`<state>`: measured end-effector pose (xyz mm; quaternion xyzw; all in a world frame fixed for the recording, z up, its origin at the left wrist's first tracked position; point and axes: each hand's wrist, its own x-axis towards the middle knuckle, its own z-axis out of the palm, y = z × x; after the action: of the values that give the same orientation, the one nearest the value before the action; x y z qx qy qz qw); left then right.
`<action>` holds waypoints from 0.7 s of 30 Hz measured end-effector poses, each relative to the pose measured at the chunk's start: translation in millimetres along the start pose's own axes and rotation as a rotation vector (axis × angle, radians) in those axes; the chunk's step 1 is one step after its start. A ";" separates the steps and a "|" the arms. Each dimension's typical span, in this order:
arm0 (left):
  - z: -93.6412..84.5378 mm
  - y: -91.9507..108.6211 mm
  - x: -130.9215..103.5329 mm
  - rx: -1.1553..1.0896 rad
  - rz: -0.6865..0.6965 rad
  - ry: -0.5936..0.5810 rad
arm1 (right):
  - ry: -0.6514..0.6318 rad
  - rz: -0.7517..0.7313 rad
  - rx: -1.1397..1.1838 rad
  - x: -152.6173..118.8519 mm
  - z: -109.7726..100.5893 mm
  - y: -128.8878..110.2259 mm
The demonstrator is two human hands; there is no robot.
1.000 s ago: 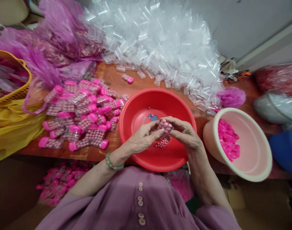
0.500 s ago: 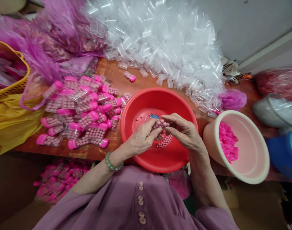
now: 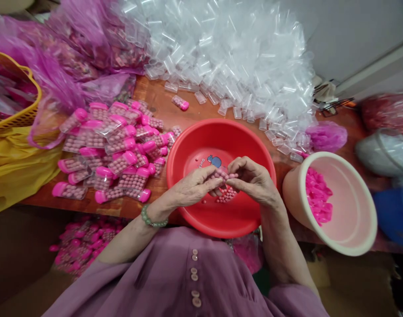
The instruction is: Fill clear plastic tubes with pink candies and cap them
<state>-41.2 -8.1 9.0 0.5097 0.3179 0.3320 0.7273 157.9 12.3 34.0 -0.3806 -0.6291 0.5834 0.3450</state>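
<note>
Over a red basin point(image 3: 191, 145), my left hand point(image 3: 196, 185) is closed around a clear container of pink beads point(image 3: 220, 173). My right hand point(image 3: 254, 180) meets it from the right, its thumb and fingertips pinching pink beads at the container's end. Loose pink beads point(image 3: 226, 194) lie on the basin floor below the hands. Left of the basin is a pile of filled containers with pink caps point(image 3: 122, 163). A single capped container point(image 3: 180, 103) lies behind the basin.
Clear containers point(image 3: 227, 57) are heaped at the back. A cream tub point(image 3: 356, 198) with pink caps point(image 3: 318, 196) stands at the right, beside a blue bucket point(image 3: 394, 215). Purple bags point(image 3: 98, 44), a yellow basket point(image 3: 32, 103) and a yellow bag point(image 3: 19, 163) are at the left.
The beads between my hands were bunched at the fingertips; now the clear container shows in my left hand, and my right fingertips have closed in at its end. The view has shifted slightly.
</note>
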 end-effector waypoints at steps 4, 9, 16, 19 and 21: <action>-1.2 -0.9 0.0 -0.072 -0.040 -0.019 | -0.014 0.075 0.065 -2.9 -0.4 0.4; -1.4 0.9 -0.2 -0.045 -0.010 0.003 | -0.002 0.061 0.033 -3.5 2.5 2.1; -1.4 2.6 -0.8 -0.052 -0.002 0.077 | 0.065 0.014 -0.006 -2.8 6.9 2.3; -4.4 3.5 -0.6 -0.093 0.030 0.207 | 0.154 0.015 -0.085 -6.5 -4.7 -0.5; -7.1 6.1 -1.2 -0.078 0.085 0.295 | 0.140 0.023 -0.222 -8.4 -17.4 0.0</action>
<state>-48.6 -3.7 13.0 0.4399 0.3862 0.4459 0.6771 177.2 13.1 35.5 -0.4634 -0.6598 0.4860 0.3371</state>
